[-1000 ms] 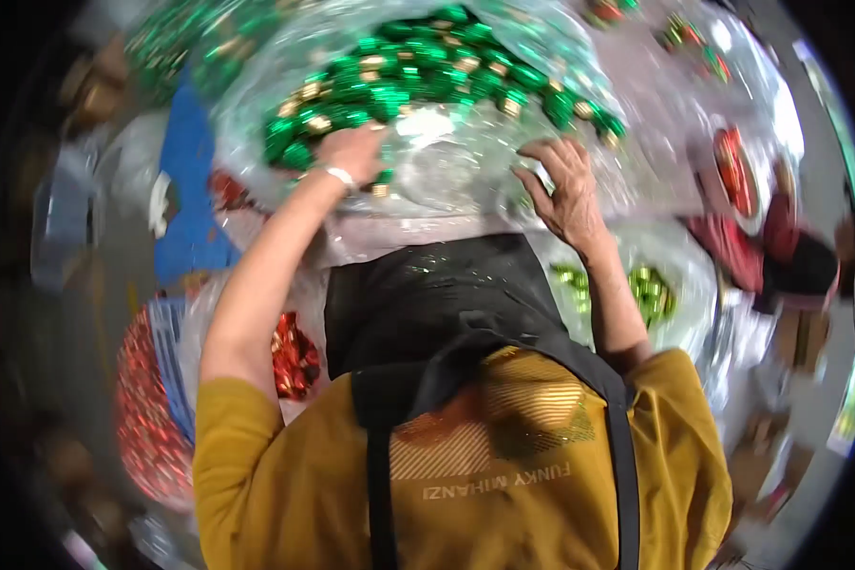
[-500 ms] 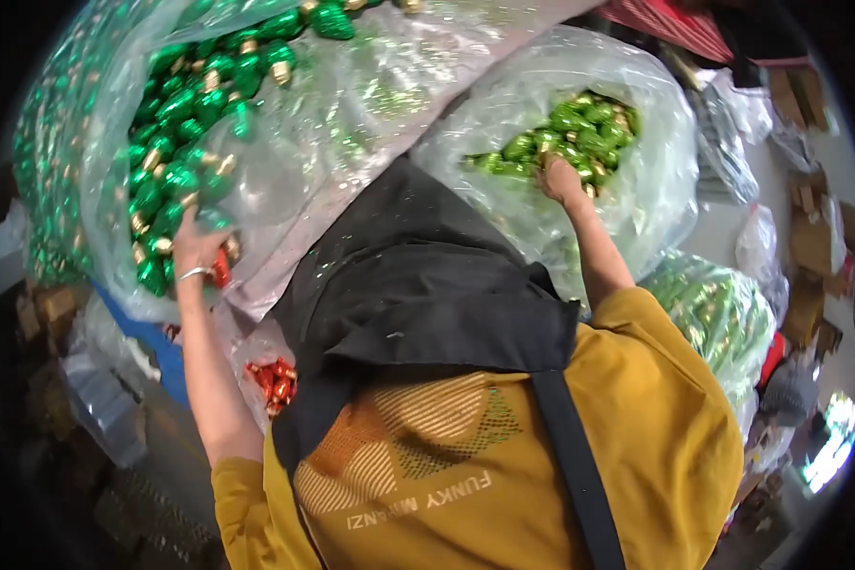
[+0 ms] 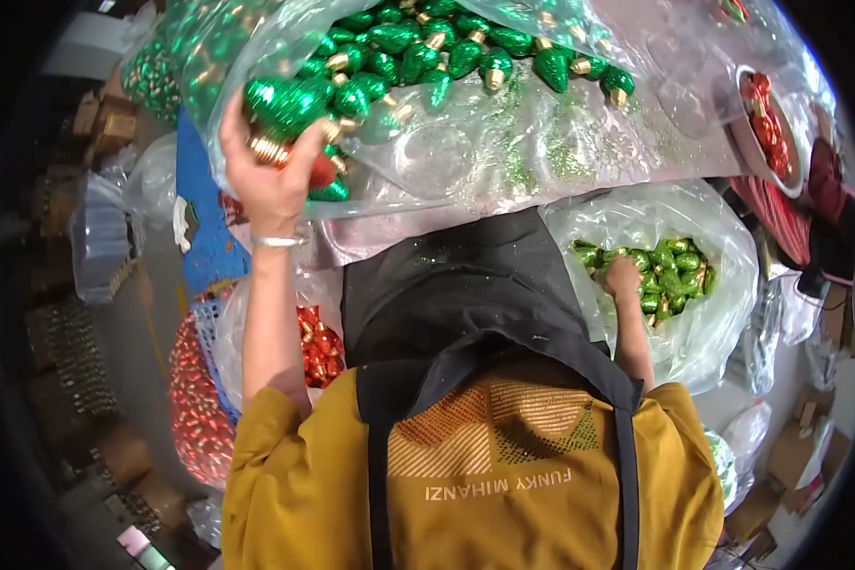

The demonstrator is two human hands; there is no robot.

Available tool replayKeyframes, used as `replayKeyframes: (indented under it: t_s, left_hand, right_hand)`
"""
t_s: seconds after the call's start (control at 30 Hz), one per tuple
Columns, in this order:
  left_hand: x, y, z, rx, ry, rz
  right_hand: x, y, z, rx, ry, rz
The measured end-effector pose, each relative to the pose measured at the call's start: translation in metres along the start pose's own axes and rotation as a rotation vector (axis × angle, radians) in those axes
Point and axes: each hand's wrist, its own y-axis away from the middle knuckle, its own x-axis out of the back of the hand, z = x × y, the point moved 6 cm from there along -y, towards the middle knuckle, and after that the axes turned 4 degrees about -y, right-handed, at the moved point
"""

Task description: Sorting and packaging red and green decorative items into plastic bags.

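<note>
Green bulbs [image 3: 285,106] with gold caps sit in the grip of the left hand [image 3: 271,180], its thumb and fingers curled round them; at least one is held, and a bit of red shows by the thumb, though I cannot tell whether it is held too. The right hand [image 3: 622,277] is down among light-green bulbs [image 3: 673,285], its fingertips hidden, so whether it has taken hold of one cannot be told.

Just beyond the left hand, a pile [image 3: 418,59] of more green ones lies on the table [image 3: 347,245], partly under a clear bag [image 3: 261,47]. Glitter [image 3: 518,161] is scattered over the plastic in front of it. The light-green ones fill the middle of a second bag [image 3: 722,337] at the right, and red bulbs [image 3: 320,347] lie in another near the left forearm.

As I judge it, little is finished here: the held bulbs are not yet set down, and plenty remain in the pile and both lower bags. The colours lie mostly apart. Farther out, a bowl [image 3: 804,173] holds red pieces at the right, and a blue crate [image 3: 222,356] stands at the lower left.
</note>
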Motion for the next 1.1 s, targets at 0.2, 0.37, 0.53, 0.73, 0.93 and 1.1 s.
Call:
replayKeyframes:
  t_s: [0.2, 0.37, 0.53, 0.73, 0.93, 1.1]
  left_hand:
    - [-0.048, -0.001, 0.030, -0.541, -0.189, -0.168]
    - [-0.064, 0.007, 0.014, -0.618, -0.359, -0.369]
    - [-0.069, 0.001, 0.014, -0.505, -0.275, -0.472]
    - [-0.065, -0.005, 0.002, -0.304, -0.344, -0.609]
    - [-0.075, -0.008, 0.005, -0.421, -0.363, -0.824]
    - [-0.085, -0.023, 0.007, -0.095, -0.463, -1.224]
  right_hand:
    - [0.290, 0.106, -0.168, 0.393, -0.138, 0.621]
    - [0.351, 0.125, -0.300, 0.924, -0.807, 0.655]
    - [0.310, 0.072, -0.349, 0.806, -1.288, 0.168]
    - [0.303, 0.051, -0.358, 0.783, -1.188, 0.055]
    - [0.328, 0.043, -0.370, 0.790, -1.507, -0.087]
    - [0.311, 0.032, -0.376, 0.824, -1.201, -0.020]
